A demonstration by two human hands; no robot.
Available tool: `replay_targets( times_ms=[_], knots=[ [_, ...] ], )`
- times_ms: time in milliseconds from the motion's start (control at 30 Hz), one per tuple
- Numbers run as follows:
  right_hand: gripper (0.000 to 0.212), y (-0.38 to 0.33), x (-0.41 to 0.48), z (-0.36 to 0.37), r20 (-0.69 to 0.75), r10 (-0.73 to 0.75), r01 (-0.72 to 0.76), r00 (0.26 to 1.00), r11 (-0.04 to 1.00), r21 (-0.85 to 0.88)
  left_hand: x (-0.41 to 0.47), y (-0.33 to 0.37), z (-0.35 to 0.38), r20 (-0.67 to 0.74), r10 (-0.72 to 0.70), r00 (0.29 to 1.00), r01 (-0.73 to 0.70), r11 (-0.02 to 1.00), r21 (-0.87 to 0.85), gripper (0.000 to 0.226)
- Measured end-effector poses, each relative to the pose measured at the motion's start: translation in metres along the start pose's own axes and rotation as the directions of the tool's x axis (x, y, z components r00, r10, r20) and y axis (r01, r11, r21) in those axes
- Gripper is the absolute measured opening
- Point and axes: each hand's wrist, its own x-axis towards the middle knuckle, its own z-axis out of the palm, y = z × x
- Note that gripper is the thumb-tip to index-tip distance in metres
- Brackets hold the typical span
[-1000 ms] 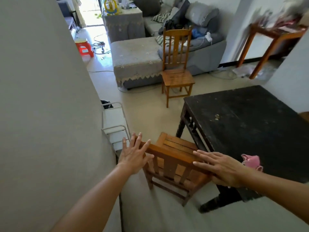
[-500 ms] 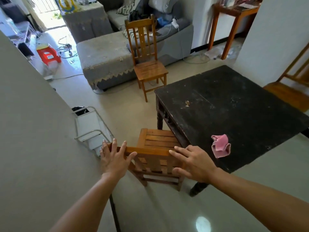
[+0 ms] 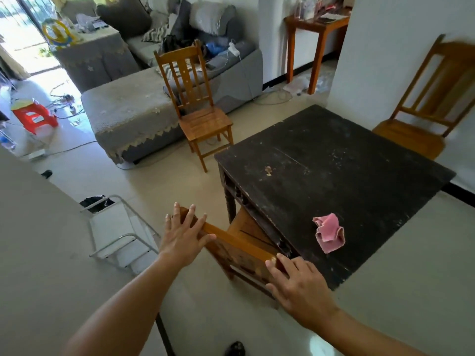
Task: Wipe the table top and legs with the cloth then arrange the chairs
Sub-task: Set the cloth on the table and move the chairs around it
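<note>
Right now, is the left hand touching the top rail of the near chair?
Touching. The head view shows the left hand laid flat over the end of the chair's top rail, with no gap under its fingers.

The dark desk (image 3: 334,176) stands on a pale tiled floor (image 3: 154,181), its top worn and flecked with light scratches (densest toward the near and right edges). A crumpled pink cloth (image 3: 329,233) lies on it near the front corner, and a small tan chip (image 3: 268,170) shows near the left edge. On the floor, the near chair (image 3: 239,240) has its seat partly under the desk's left side. A second chair (image 3: 203,124) stands apart by the grey sofa (image 3: 133,116), and a third (image 3: 416,134) sits at the desk's far right side. A red stool (image 3: 33,116), a metal rack (image 3: 115,235) and a side table (image 3: 316,24) also stand on the floor.
</note>
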Motion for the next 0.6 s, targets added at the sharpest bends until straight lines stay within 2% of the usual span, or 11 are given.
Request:
replay_targets(
  times_ms=[167, 267, 367, 467, 600],
  knots=[
    [0.050, -0.020, 0.031, 0.009, -0.063, 0.202, -0.204, 0.977, 0.979, -0.024, 0.076, -0.008, -0.016, -0.030, 0.214, 0.976, -0.210, 0.972, 0.103, 0.075],
    [0.039, -0.018, 0.037, 0.009, -0.079, 0.265, -0.270, 0.961, 0.961, -0.055, 0.099, -0.001, -0.019, -0.055, 0.300, 0.952, -0.292, 0.949, 0.118, 0.073],
    [0.043, -0.023, 0.048, 0.007, -0.084, 0.298, -0.304, 0.951, 0.950, -0.068, 0.109, -0.008, -0.015, -0.069, 0.337, 0.939, -0.329, 0.938, 0.105, 0.072],
    [0.052, -0.036, 0.075, 0.009, -0.028, 0.321, -0.322, 0.947, 0.941, -0.101, 0.125, -0.031, -0.020, -0.058, 0.354, 0.934, -0.349, 0.934, 0.079, 0.073],
    [0.056, -0.067, 0.127, 0.005, 0.057, 0.309, -0.306, 0.949, 0.950, -0.058, 0.157, -0.071, -0.033, -0.010, 0.373, 0.928, -0.366, 0.915, 0.169, 0.069]
  ],
)
